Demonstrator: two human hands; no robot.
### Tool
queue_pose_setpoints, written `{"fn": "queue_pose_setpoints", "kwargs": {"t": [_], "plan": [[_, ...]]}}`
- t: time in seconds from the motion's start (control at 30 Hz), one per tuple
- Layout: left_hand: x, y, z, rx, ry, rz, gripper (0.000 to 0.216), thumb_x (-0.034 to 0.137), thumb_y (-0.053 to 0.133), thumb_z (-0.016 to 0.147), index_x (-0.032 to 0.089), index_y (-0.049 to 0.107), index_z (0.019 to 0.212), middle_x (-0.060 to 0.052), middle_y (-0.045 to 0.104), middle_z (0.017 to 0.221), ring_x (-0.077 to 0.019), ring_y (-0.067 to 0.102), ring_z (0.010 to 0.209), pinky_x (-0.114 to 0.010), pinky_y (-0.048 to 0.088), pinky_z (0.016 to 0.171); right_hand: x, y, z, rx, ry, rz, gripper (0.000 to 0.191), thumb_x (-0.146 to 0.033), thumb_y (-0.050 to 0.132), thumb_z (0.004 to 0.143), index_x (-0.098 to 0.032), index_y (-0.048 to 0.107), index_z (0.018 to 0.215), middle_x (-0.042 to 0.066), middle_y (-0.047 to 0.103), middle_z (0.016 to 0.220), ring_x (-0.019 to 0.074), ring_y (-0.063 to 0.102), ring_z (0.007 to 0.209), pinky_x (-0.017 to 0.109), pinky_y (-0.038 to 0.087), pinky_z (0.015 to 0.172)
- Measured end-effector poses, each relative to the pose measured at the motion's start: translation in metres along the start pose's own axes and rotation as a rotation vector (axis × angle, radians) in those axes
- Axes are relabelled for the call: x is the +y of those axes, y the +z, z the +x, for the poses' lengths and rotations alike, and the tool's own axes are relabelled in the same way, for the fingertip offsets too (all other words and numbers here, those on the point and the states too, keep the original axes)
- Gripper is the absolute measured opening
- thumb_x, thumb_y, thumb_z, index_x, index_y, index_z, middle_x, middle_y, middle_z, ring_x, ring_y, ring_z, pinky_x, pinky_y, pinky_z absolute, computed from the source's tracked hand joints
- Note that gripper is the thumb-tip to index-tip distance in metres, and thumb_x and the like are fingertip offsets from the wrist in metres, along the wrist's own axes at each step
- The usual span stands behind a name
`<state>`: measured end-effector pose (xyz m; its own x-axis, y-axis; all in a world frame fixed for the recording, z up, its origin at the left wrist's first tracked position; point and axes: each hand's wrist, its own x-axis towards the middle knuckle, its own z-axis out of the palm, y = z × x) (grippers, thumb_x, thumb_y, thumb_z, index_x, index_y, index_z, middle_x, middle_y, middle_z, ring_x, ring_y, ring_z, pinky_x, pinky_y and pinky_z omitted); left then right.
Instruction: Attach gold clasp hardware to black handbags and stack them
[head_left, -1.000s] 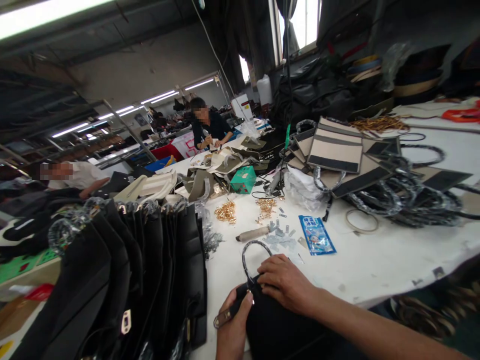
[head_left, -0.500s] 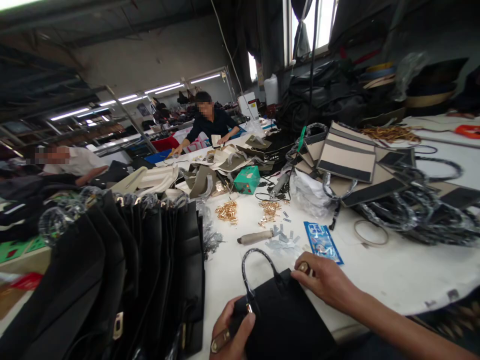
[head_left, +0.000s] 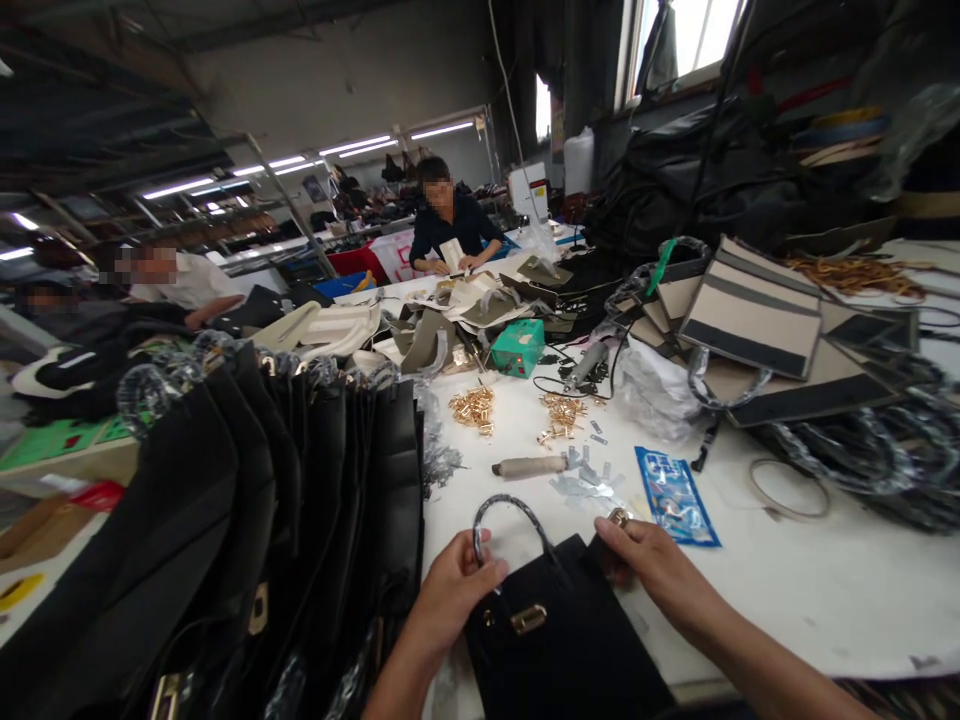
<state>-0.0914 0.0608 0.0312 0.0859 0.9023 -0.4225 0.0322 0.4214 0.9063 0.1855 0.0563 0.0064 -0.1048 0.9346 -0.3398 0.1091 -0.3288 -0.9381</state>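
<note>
White table (head_left: 787,590) was cluttered. A row of upright black bags (head_left: 300,500) crowded my left side; blue packet (head_left: 677,497) and gold fittings (head_left: 474,408) lay beyond. At the near edge the black handbag (head_left: 570,650) lay flat, gold clasp (head_left: 529,620) up. My left hand (head_left: 454,585) gripped its handle (head_left: 510,503); my right hand (head_left: 649,562) pinched its top corner

Left of the bright window (head_left: 705,35), fluorescent tubes (head_left: 360,146) glow below a grey wall (head_left: 337,80).
</note>
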Motion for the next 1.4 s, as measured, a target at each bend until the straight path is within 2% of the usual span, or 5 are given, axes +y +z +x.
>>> {"fn": "queue_pose_setpoints", "kwargs": {"t": [0.2, 0.33, 0.47, 0.83, 1.4], "plan": [[-0.008, 0.006, 0.013, -0.37, -0.117, -0.09, 0.049, 0.028, 0.084, 0.06, 0.011, 0.072, 0.104, -0.011, 0.073, 0.093, -0.0204, 0.067, 0.08, -0.031, 0.049, 0.076, 0.006, -0.006, 0.015, -0.028, 0.007, -0.148, 0.047, -0.064, 0.051, 0.087, -0.019, 0.066, 0.087, 0.004, 0.068, 0.07, 0.0194, 0.063, 0.06, 0.031, 0.049, 0.061], [-0.018, 0.009, 0.017, -0.277, -0.087, 0.062, 0.04, 0.018, 0.074, 0.06, 0.015, 0.075, 0.099, -0.008, 0.074, 0.09, -0.0195, 0.066, 0.076, -0.03, 0.049, 0.071, -0.015, -0.006, 0.032, 0.158, -0.349, -0.647, 0.052, -0.041, 0.068, 0.078, -0.027, 0.057, 0.127, 0.008, 0.067, 0.113, 0.0269, 0.065, 0.1, 0.041, 0.05, 0.086], [-0.025, 0.013, 0.02, -0.202, -0.008, 0.144, 0.035, 0.015, 0.068, 0.059, 0.016, 0.075, 0.093, -0.004, 0.072, 0.081, -0.0172, 0.062, 0.069, -0.027, 0.045, 0.065, -0.061, 0.02, 0.065, -0.008, -0.666, -0.832, 0.033, -0.035, 0.066, 0.081, -0.028, 0.068, 0.113, 0.006, 0.068, 0.113, 0.0259, 0.063, 0.105, 0.04, 0.048, 0.093], [-0.034, 0.013, 0.019, -0.208, -0.012, 0.074, 0.031, 0.012, 0.067, 0.055, 0.017, 0.076, 0.085, -0.001, 0.066, 0.072, -0.0153, 0.056, 0.065, -0.026, 0.039, 0.06, -0.075, 0.103, 0.202, 0.042, -0.474, -0.982, 0.018, -0.026, 0.062, 0.082, -0.021, 0.074, 0.094, 0.005, 0.072, 0.092, 0.0189, 0.062, 0.084, 0.026, 0.039, 0.07], [-0.034, 0.012, 0.025, -0.231, 0.006, 0.067, 0.029, 0.012, 0.07, 0.052, 0.014, 0.073, 0.082, 0.0, 0.065, 0.067, -0.013, 0.054, 0.058, -0.025, 0.037, 0.057, -0.086, 0.084, 0.141, 0.024, -0.574, -0.576, 0.019, -0.038, 0.066, 0.078, -0.019, 0.065, 0.08, 0.001, 0.066, 0.073, 0.0162, 0.061, 0.067, 0.028, 0.047, 0.066]]}}
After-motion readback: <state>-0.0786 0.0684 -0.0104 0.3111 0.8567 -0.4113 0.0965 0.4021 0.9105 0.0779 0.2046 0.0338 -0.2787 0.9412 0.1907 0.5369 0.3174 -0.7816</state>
